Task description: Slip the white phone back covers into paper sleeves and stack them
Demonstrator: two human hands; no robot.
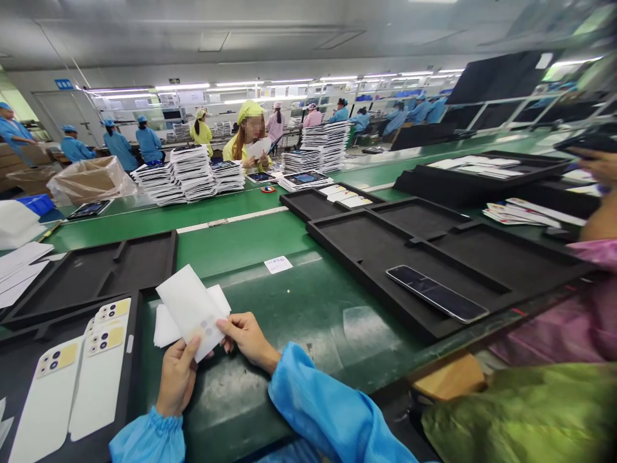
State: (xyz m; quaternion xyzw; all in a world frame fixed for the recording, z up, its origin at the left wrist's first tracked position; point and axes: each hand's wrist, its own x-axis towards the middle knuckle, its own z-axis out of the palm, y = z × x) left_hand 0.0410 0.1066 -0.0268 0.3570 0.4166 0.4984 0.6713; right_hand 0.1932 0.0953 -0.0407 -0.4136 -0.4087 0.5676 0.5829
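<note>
Both my hands hold a thin white sheet (186, 299) over the green bench; faint round marks show near its lower end. My left hand (177, 379) pinches the bottom edge between thumb and fingers. On the lower right edge, my right hand (249, 337) pinches it the same way. More white sheets (165, 328) lie behind and below it, partly covered. Left of my hands, several white phone back covers (99, 386) with cream camera panels rest in a black foam tray (131, 363).
Black foam trays (366, 241) stand to the right, one with a dark-screened phone (436, 292). A paper label (278, 264) lies on the green bench (250, 238). Tall white stacks (193, 173) and a co-worker in yellow (250, 138) are across it. Another person's pink sleeve (569, 315) is at right.
</note>
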